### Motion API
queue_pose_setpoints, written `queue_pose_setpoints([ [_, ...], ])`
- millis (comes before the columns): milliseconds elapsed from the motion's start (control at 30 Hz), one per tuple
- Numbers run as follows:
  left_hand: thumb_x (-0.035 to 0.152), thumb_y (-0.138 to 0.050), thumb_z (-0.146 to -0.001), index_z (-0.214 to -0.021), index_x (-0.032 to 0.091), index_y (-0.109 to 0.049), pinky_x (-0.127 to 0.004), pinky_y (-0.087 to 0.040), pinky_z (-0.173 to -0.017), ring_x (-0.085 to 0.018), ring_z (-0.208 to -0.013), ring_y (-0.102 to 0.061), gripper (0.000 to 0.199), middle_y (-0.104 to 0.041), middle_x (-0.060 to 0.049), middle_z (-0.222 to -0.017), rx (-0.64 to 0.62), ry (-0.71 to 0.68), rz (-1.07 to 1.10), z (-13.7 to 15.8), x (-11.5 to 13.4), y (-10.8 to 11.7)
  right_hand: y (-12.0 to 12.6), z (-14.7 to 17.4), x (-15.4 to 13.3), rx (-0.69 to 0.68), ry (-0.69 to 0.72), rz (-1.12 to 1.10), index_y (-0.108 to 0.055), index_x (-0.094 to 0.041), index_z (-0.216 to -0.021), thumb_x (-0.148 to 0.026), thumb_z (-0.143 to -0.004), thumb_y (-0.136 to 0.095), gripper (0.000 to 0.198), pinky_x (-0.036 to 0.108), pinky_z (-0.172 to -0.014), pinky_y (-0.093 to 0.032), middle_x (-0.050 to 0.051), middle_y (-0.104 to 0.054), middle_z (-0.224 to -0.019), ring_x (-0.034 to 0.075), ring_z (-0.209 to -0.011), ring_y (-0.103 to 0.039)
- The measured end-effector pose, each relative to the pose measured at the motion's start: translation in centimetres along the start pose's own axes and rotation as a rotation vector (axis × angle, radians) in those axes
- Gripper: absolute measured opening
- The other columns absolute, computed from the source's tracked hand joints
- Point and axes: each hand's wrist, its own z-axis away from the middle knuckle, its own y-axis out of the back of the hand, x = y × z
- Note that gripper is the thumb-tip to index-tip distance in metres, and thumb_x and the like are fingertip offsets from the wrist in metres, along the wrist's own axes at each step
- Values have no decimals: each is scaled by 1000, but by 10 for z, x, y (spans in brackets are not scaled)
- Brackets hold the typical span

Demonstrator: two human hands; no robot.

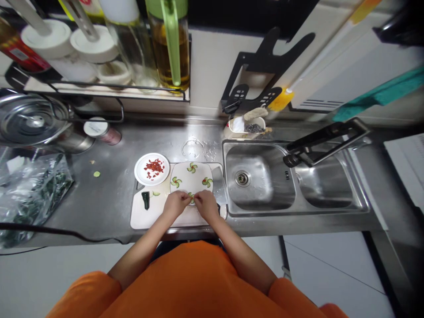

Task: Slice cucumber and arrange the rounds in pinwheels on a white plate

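My left hand and my right hand meet over the near edge of a white square plate. Both have thumb and fingers pinched beside a fan of cucumber slices, partly hidden by the fingers. Whatever is in the pinches is too small to make out. Other cucumber fans with red centres lie at the plate's far, left and right sides. A round white dish holds small dried red berries. A dark green cucumber piece rests on the cutting board, left of my hands.
A wide knife blade lies right of the plate. Beyond it is a double steel sink with a black tap. Plastic-bagged greens, a lidded pot and a jar stand left. Oil bottles line a rack.
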Motion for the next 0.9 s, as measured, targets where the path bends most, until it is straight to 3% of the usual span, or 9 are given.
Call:
queue_pose_setpoints([
  [400,29,-60,-74,-66,20,-69,-21,-38,-63,-13,-68,-59,15,-68,0,-69,-38,20,-54,-1,2,1,-4,-1,0,-15,15,11,-63,-18,-77,-16,-83,-54,11,30,-83,-32,2,-59,-73,16,-76,-50],
  [900,30,-59,-75,-67,20,-70,-22,-39,-63,-14,-68,-59,16,-69,-1,-71,-35,7,-73,-4,1,0,-2,-3,-5,-52,-11,71,-63,-18,-76,-17,-84,-52,13,29,-82,-32,2,-59,-75,16,-76,-50],
])
